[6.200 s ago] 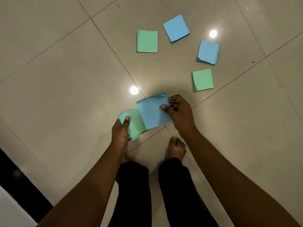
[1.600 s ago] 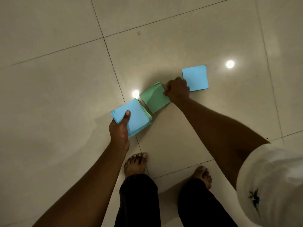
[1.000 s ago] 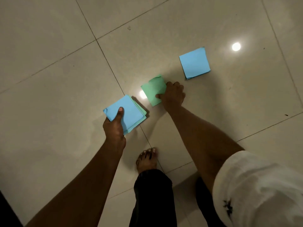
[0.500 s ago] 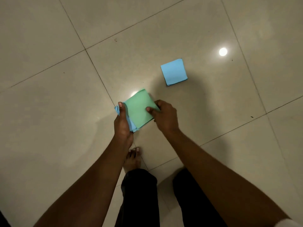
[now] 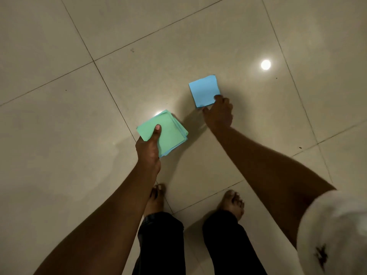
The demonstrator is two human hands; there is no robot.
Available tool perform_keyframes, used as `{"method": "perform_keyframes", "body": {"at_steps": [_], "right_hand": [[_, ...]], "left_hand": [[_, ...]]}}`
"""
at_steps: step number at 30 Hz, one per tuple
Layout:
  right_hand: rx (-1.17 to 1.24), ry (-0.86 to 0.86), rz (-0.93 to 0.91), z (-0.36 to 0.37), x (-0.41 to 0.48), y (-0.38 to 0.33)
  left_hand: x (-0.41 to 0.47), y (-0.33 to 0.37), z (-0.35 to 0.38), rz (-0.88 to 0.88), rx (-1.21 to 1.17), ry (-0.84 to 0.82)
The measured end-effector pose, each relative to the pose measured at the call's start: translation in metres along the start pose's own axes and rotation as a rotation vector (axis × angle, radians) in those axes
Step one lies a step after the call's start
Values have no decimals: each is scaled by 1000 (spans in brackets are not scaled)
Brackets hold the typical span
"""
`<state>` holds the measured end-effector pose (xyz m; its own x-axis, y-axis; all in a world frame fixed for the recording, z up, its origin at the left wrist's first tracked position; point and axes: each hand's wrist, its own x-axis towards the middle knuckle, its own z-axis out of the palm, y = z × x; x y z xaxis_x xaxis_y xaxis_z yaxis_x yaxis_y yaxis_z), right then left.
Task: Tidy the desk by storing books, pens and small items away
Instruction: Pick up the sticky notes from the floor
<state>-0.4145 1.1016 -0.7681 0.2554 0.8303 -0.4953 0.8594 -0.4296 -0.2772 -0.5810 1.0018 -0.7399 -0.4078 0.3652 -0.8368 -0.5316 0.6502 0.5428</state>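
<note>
Over on the left, the left hand (image 5: pixel 148 149) holds the stack of paper squares (image 5: pixel 168 133) clear of the floor (image 5: pixel 59 135). The thumb is pressed on the green top sheet; the fingers underneath are hidden. The blue lower layers already poke out unevenly at the right edge, and I'd judge that a grip at one corner could let them fan out and slide off if the hand tips. Further right, the right hand (image 5: pixel 219 116) is down at the blue pad (image 5: pixel 204 89), which lies flat on the tile. The thumb sits on its near corner and the fingers curl against its near edge, though I can't tell whether they have got under it. On a floor this glossy the pad may skate away rather than lift, or only its top leaves may peel up and crease. Leaning out this far, the person could also jolt the stack.
</note>
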Motion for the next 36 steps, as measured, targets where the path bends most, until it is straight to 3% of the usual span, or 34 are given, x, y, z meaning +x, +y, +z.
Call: {"method": "perform_keyframes", "body": {"at_steps": [10,15,17,22,24,27,30,34,36], "right_hand": [[-136,27,164,29,71,-21],[-65,-69,207,30,76,-12],[120,-91,206,25,71,-4],[1002,-117,265,-28,9,1],[1085,-244,157,-72,-30,-9],[975,-300,-44,-135,-91,-22],[696,-259,-166,-194,-139,-34],[312,-144,-321,-284,-190,-50],[233,-73,-337,-329,-220,-56]], "left_hand": [[32,-17,3,23,2,16],[32,-21,2,30,13,19],[25,-18,2,25,18,18],[-20,1,5,-2,21,24],[-49,15,12,-17,5,21],[-104,49,26,-12,39,-38],[-166,89,44,9,79,-114],[-268,149,64,31,118,-203],[-326,176,67,87,172,-261]]}}
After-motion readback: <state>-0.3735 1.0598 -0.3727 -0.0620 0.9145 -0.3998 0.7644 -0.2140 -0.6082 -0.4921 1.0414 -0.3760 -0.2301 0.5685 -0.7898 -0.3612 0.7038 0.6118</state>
